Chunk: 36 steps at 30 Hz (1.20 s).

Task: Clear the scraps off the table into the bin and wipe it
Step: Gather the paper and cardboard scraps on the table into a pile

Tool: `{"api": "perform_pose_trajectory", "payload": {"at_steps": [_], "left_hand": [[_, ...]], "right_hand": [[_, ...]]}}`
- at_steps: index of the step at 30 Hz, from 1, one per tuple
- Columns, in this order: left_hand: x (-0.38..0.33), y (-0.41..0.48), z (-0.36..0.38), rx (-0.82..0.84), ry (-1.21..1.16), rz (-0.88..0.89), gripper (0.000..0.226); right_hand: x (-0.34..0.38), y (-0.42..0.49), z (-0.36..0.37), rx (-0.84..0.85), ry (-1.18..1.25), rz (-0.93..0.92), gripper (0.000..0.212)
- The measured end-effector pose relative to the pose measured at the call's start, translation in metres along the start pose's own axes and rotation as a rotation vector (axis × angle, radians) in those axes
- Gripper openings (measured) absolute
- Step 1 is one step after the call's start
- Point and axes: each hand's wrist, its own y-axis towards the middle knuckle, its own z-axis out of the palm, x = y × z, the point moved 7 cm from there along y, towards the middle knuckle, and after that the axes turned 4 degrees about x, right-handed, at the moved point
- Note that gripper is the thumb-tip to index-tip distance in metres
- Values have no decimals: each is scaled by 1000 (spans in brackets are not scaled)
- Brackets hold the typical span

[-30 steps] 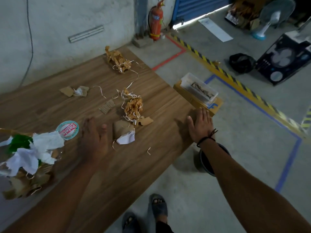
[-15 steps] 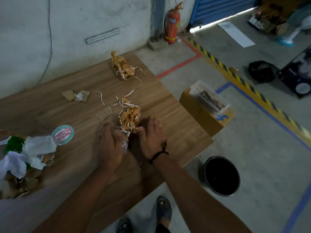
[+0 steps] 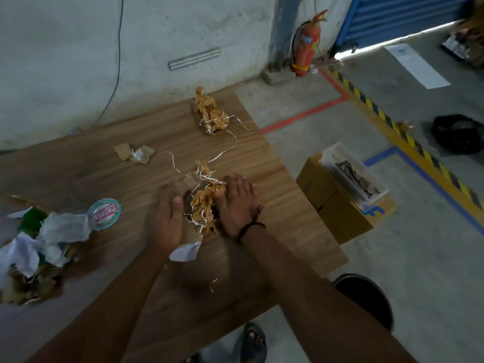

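Note:
A wad of orange-brown paper scraps with white strings [image 3: 204,205] lies mid-table on the wooden table [image 3: 275,205]. My left hand [image 3: 167,221] presses against its left side and my right hand [image 3: 235,205] against its right, cupping it between them. A white paper scrap [image 3: 184,252] pokes out under my left wrist. A second orange wad [image 3: 210,113] sits at the far edge. Two small cardboard pieces [image 3: 135,153] lie at the back left. The black bin [image 3: 366,294] stands on the floor beside the table's near right corner, partly behind my right forearm.
A heap of white, green and brown scraps [image 3: 34,247] with a round label [image 3: 104,214] fills the table's left. A cardboard box [image 3: 340,205] with a clear tray stands right of the table. A fire extinguisher [image 3: 305,45] stands by the wall. My sandalled foot [image 3: 252,341] is below.
My right hand came in from the table's right edge to the wad. Both hands have closed in on the scraps and pushed them together; the view shifted slightly.

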Motion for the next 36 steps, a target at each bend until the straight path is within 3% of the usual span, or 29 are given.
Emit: {"api": "perform_pose_trajectory", "payload": {"at_steps": [4, 7, 9, 12, 16, 21, 25, 27, 29, 31, 33, 36], "left_hand": [[6, -2, -25, -117, -35, -16, 53], [17, 3, -54, -167, -56, -92, 47], [18, 8, -65, -179, -74, -85, 45], [18, 7, -61, -141, -90, -118, 45], [29, -1, -31, -20, -55, -115, 52], [35, 2, -25, 5, -53, -80, 59], [33, 1, -32, 72, -136, -58, 55], [43, 7, -43, 79, -154, -107, 54], [50, 20, -55, 59, -216, -111, 61], [51, 41, -65, 15, -256, -78, 66], [53, 67, -68, 0, -223, -48, 64], [61, 110, -60, 42, -14, -52, 72]], "right_hand": [[37, -11, 4, 79, 122, -149, 85], [6, 11, -41, -40, 114, -89, 71], [-34, 39, -74, -123, 62, 40, 78], [-66, 69, -74, -46, -98, 100, 83], [-48, 71, -36, -23, -236, 90, 94], [47, 50, 26, 112, -218, -198, 96], [82, 36, 22, 162, 12, -318, 74], [67, 47, -5, 68, 48, -269, 67], [28, 73, -33, -28, 39, -108, 65], [-13, 100, -58, -95, -41, 45, 76], [-37, 124, -67, -83, -132, 88, 88], [-38, 144, -51, -16, -227, 67, 79]]}}
